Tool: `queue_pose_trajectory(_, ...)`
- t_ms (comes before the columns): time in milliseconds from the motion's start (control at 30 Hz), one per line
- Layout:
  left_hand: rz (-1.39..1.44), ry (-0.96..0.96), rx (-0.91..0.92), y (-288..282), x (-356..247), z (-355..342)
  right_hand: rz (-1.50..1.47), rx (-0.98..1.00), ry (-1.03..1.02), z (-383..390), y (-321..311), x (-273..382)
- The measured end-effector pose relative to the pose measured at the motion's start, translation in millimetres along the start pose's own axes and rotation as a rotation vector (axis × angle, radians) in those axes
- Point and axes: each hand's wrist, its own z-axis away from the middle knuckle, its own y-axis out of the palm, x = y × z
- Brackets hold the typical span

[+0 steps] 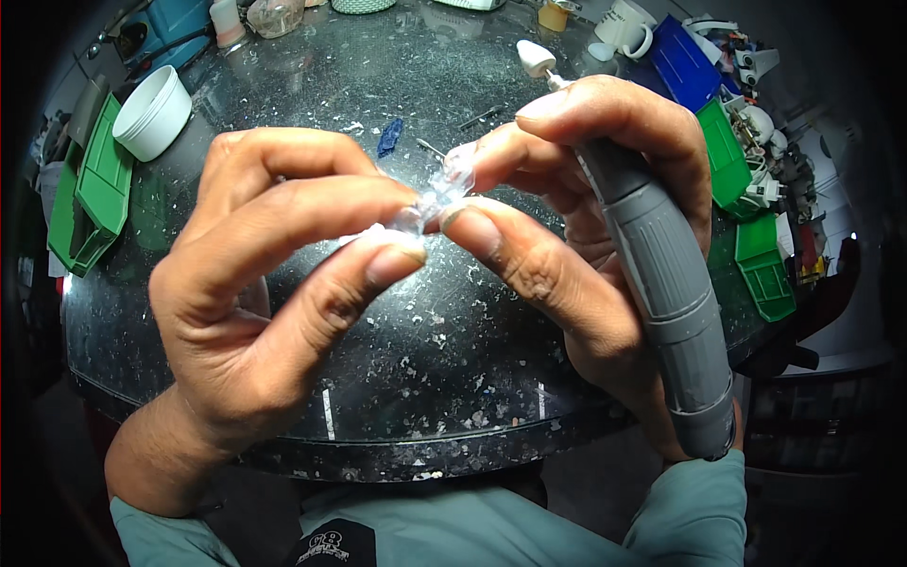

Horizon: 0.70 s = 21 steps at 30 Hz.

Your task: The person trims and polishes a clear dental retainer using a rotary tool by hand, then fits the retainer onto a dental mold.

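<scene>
A dark, pale-flecked desk fills most of the view. Above it, a person's left hand and right hand meet near the centre, fingers pinching. The right also holds a thick grey rotary handpiece, slanting from far end to wrist. At far left, a green bin sits beside a white tub. Between both hands' fingertips is a small, clear, glossy piece. A white cone-shaped tip caps the handpiece; a dark-blue scrap lies beyond the fingers.
</scene>
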Motion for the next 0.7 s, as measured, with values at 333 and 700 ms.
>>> queue_pose_trajectory(333,0.314,-0.022,0.073,5,15,0,0.092,0.050,-0.118,-2,-4,0)
queue_pose_trajectory(700,0.686,-0.187,0.061,16,8,3,0.156,0.107,-0.214,-2,-9,-3)
